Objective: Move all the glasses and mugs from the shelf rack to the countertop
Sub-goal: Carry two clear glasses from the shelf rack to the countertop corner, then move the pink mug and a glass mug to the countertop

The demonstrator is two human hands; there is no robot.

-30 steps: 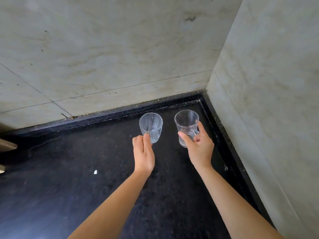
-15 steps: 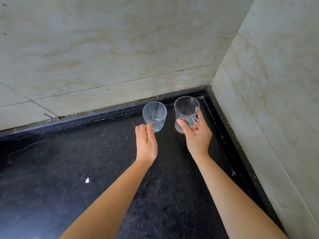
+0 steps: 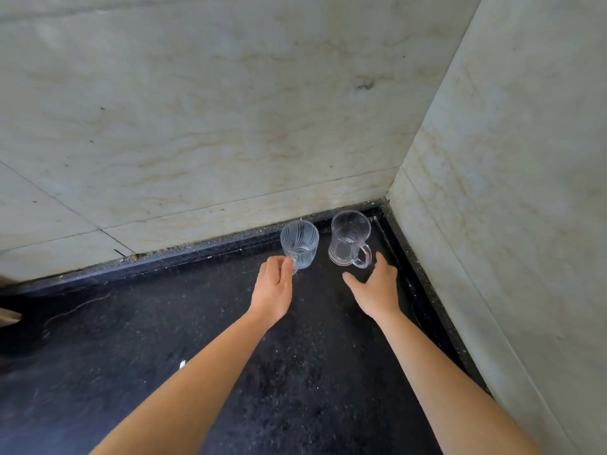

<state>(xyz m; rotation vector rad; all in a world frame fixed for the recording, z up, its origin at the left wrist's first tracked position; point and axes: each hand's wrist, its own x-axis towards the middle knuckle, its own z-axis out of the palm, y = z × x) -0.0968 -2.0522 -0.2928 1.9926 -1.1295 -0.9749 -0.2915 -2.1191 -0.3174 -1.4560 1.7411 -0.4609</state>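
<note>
A clear ribbed glass (image 3: 300, 243) stands upright on the black countertop (image 3: 164, 339) close to the back wall. My left hand (image 3: 274, 287) still touches its near side with the thumb and fingertips. To its right, in the corner, a clear glass mug (image 3: 347, 239) stands upright with its handle turned toward me. My right hand (image 3: 376, 287) hovers just in front of the mug with fingers spread, touching nothing. The shelf rack is out of view.
Pale marble walls (image 3: 213, 126) meet in a corner right behind the two vessels, and the right wall (image 3: 509, 192) runs along my right arm. A small white speck (image 3: 182, 364) lies on the counter to the left.
Both vessels moved farther back into the corner and now rest on the counter. My right hand let go of the mug's handle and pulled back, opening. My left hand loosened on the glass.
</note>
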